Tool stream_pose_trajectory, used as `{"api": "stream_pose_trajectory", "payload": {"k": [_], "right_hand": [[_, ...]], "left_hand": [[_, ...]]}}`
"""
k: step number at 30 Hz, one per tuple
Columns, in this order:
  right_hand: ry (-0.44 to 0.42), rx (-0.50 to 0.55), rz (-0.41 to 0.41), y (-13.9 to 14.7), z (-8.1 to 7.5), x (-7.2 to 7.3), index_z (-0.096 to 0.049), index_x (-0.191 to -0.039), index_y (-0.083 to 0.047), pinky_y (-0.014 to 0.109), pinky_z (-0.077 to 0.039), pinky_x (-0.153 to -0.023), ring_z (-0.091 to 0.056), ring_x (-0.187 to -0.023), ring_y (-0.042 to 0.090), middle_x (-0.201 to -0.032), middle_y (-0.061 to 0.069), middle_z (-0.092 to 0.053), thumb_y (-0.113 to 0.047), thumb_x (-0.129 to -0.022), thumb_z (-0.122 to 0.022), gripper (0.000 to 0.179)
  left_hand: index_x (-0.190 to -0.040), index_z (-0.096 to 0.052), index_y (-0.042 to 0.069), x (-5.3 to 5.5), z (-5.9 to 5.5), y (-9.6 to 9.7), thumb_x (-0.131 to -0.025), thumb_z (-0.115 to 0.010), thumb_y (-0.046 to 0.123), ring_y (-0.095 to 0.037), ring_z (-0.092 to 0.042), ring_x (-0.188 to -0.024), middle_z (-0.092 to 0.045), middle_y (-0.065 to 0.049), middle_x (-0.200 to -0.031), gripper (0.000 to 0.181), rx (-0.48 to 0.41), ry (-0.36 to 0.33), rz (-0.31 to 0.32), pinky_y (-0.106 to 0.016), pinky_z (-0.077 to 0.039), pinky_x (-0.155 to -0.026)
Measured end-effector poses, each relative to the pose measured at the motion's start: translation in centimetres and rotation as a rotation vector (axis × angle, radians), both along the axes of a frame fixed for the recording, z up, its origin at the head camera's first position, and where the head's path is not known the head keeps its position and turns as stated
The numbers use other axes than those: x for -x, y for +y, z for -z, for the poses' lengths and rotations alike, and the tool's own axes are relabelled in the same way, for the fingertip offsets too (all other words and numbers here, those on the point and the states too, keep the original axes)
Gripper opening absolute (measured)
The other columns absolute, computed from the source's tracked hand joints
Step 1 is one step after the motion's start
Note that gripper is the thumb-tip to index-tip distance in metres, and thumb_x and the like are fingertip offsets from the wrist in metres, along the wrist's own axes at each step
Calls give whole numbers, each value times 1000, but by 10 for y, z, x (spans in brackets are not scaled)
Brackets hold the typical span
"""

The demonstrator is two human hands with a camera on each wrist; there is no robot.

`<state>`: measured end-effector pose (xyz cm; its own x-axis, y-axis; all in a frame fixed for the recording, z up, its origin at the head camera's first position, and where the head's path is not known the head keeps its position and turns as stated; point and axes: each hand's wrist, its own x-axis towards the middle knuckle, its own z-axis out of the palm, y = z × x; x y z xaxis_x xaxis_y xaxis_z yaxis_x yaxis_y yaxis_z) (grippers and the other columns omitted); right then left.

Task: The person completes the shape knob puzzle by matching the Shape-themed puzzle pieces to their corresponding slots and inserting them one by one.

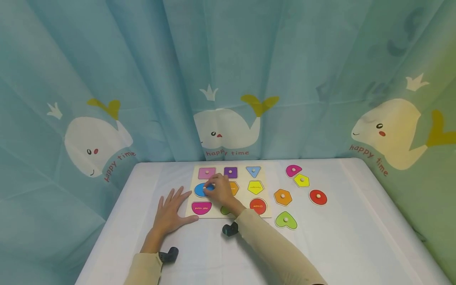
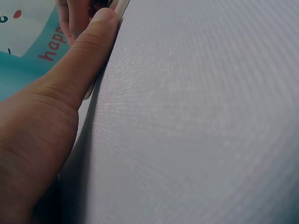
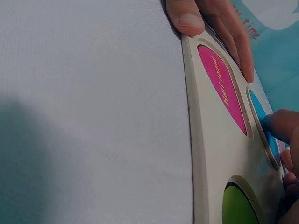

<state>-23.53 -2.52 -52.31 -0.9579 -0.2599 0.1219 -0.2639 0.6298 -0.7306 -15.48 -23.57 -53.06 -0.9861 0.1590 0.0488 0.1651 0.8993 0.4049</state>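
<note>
A wooden shape puzzle board (image 1: 244, 197) lies on the table. My right hand (image 1: 221, 192) reaches over it, thumb and finger pinching the small knob of a blue oval puzzle piece (image 1: 198, 190). In the right wrist view the blue oval (image 3: 256, 103) sits at its matching slot, partly covered by fingers. My left hand (image 1: 170, 213) has its fingers spread at the board's left edge, the thumb touching the near corner. Pink rectangle (image 1: 203, 173), purple square (image 1: 230, 172) and light blue triangle (image 1: 253, 171) pieces with knobs fill the far row.
Loose knobbed pieces lie right of the board: a magenta half round (image 1: 293, 171), a yellow pentagon (image 1: 304, 183), an orange hexagon (image 1: 287, 201), a red circle (image 1: 313, 198) and a green heart (image 1: 289, 226). A blue whale-print curtain (image 1: 303, 99) hangs behind the white-covered table (image 1: 342, 245).
</note>
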Motion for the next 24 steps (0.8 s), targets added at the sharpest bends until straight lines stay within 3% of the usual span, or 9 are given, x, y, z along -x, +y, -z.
{"api": "stream_pose_trajectory", "payload": {"k": [14, 24], "right_hand": [[25, -18, -31, 0, -2, 3, -82, -96, -13, 45, -44, -103, -49, -121, 28, -128, 10, -63, -22, -93, -78, 11], [-13, -35, -19, 0, -1, 4, -82, -98, -16, 44, -44, -105, -47, -124, 26, -131, 7, -62, -25, -94, -77, 11]], "left_hand": [[-153, -50, 20, 1, 0, 0, -76, -80, 64, -45, -17, -154, -31, -15, -166, 94, -3, 5, 0, -74, -3, -118], [-153, -50, 20, 1, 1, 0, -76, -80, 64, -46, -17, -154, -31, -15, -166, 94, -2, 5, -4, -74, -4, -117]]}}
